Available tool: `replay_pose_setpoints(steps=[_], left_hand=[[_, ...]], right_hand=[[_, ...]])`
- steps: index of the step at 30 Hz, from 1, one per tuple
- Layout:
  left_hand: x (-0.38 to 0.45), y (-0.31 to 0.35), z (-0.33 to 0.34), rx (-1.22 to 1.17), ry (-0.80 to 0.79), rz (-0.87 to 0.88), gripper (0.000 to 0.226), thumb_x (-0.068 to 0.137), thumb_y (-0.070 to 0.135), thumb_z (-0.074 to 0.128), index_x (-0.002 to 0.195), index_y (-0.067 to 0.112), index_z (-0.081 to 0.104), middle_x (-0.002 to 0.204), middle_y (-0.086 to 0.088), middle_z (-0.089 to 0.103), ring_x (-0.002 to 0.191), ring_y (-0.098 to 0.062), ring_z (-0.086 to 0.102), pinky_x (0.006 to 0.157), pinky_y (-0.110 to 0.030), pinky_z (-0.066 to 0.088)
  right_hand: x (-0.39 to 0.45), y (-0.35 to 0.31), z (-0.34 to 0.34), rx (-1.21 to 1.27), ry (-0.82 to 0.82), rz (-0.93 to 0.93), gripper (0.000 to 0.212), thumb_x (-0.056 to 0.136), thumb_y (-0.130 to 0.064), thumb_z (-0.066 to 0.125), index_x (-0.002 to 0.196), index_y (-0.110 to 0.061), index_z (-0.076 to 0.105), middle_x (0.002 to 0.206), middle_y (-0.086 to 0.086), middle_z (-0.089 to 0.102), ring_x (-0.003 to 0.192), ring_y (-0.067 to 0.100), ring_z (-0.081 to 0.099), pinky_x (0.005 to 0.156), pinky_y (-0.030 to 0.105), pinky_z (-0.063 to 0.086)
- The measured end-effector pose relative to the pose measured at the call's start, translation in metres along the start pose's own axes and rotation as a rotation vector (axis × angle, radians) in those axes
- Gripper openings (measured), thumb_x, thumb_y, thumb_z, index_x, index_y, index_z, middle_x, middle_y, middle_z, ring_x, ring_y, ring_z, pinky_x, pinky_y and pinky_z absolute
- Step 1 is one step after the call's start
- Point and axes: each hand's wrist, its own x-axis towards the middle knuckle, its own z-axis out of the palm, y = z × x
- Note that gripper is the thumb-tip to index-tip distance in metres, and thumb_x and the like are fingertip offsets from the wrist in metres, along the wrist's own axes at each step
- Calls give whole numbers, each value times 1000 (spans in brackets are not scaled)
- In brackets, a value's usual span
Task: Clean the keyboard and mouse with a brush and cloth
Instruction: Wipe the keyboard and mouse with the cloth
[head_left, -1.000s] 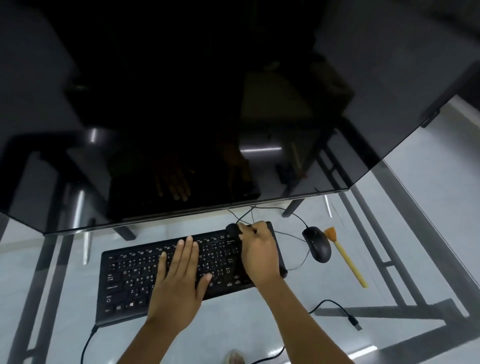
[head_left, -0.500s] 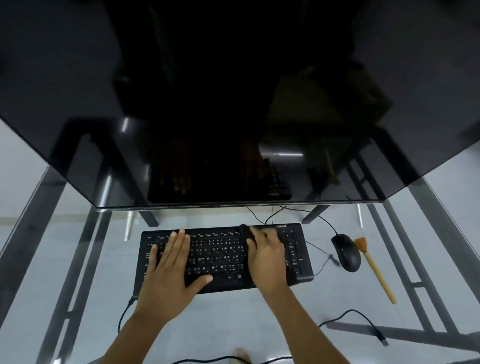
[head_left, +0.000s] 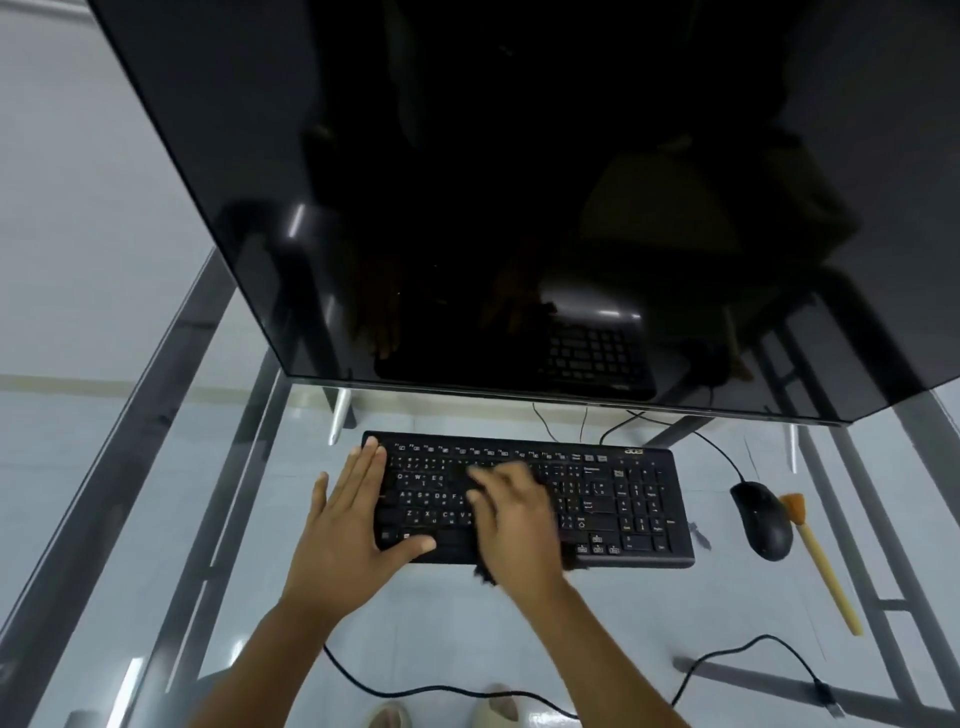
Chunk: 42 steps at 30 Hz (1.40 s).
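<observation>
Two hands on the keyboard: left hand flat, fingers released, at its 9 o'clock edge; right hand blurred, fingers pressing a dark cloth mid-keys. Mouse and brush lie at 3 o'clock on bare bench.

We find a glass-topped table on a grey metal frame, the floor showing through the pane. Directly on the glass lie a black keyboard, a black mouse to its right, and a wooden-handled brush just beside the mouse. A dark monitor stands behind the keyboard. A loose black cable trails across the near right of the pane.
</observation>
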Motion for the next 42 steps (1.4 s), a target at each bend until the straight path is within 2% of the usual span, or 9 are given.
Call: replay_pose_setpoints(steps=[3,9,11,16,22,29,35,39,42], left_hand=[[-1,-4,0,-34,-3,24,111,70,84,43,153,19,7,160,11,1,146,-1,-5,119,-42,2],[-1,-8,-1,-47,-12,56,112,72,82,48,153,21,1,160,12,-4,145,0,-10,119,-39,-4],[-1,-9,0,-65,-8,57,112,71,82,49,153,20,3,160,11,-2,145,-1,-9,119,-39,-3],[-1,-12,3,-72,3,83,108,75,79,48,153,15,9,161,6,4,147,-7,-3,120,-41,1],[-1,-14,4,-42,-3,81,114,72,83,47,153,14,8,161,3,5,148,-9,-1,120,-40,-1],[-2,-17,3,-37,-22,102,114,72,86,41,152,9,15,161,-1,11,148,-11,4,120,-35,-1],[-1,-16,1,-27,-24,101,118,70,86,47,153,13,7,162,3,3,148,-10,-1,119,-34,-5],[-1,-16,1,-39,-33,95,116,71,84,49,153,11,12,161,1,7,148,-12,3,120,-34,-3],[0,-16,2,-51,-27,101,109,74,78,49,152,10,14,161,0,10,148,-13,6,120,-33,1]], right_hand=[[-3,-11,7,-66,-196,-280,37,85,-15,67,122,-20,63,102,1,57,79,19,61,71,33,54],[32,0,5,-65,78,142,31,87,-11,66,118,-12,67,100,6,56,76,22,59,76,43,55],[24,-18,12,-60,39,75,31,89,-16,66,120,-17,66,102,4,58,80,21,58,76,41,53],[12,-42,11,13,-284,-338,41,80,-10,75,119,-17,66,100,1,57,80,9,55,70,30,53],[45,-31,24,-12,-27,24,28,90,-17,63,118,-18,66,102,3,56,80,23,57,77,40,54],[24,-36,17,71,-290,-214,39,89,-19,67,127,-23,60,106,-1,54,88,21,55,78,33,52],[15,20,-18,9,-17,56,36,86,-12,69,122,-18,66,99,1,54,82,16,55,77,39,55],[10,-27,5,25,-125,-95,34,85,-18,71,118,-27,67,99,-1,57,86,14,50,73,32,49],[9,-61,20,67,-236,-200,33,82,-12,71,113,-22,69,96,-1,58,81,10,52,73,25,39]])
